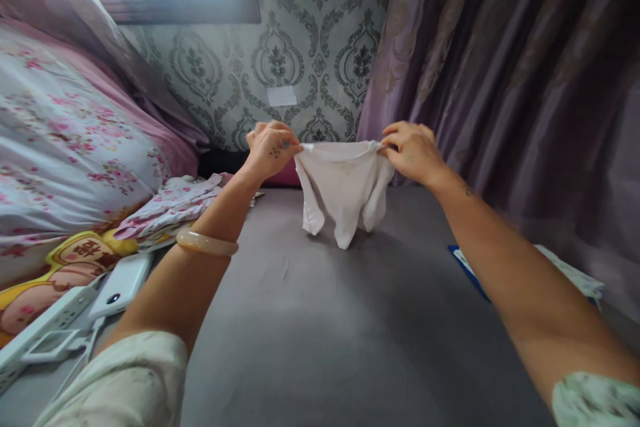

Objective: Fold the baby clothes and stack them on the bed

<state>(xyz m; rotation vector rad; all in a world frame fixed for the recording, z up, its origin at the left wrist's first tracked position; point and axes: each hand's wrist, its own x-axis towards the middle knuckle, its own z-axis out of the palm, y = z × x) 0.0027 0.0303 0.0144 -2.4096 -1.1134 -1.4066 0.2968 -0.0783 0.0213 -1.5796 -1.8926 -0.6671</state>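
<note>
A small white long-sleeved baby garment point(343, 180) hangs spread between my hands, its neckline at the top and its sleeves dangling at both sides. My left hand point(273, 147) pinches one shoulder of it between thumb and fingers. At the opposite shoulder, my right hand point(413, 151) grips the cloth the same way. The garment's lower end tapers down just above or against the grey bed sheet point(300, 333); whether it touches I cannot tell. A pale bangle point(207, 242) circles my left forearm.
To the left lie folded floral clothes point(180, 203), a yellow cartoon cushion point(83, 257), a white power bank point(123, 283) and a power strip point(50, 327) with cables. A blue-edged item point(467, 270) and pale cloth point(570, 270) rest at right. Purple curtains point(500, 80) hang beyond.
</note>
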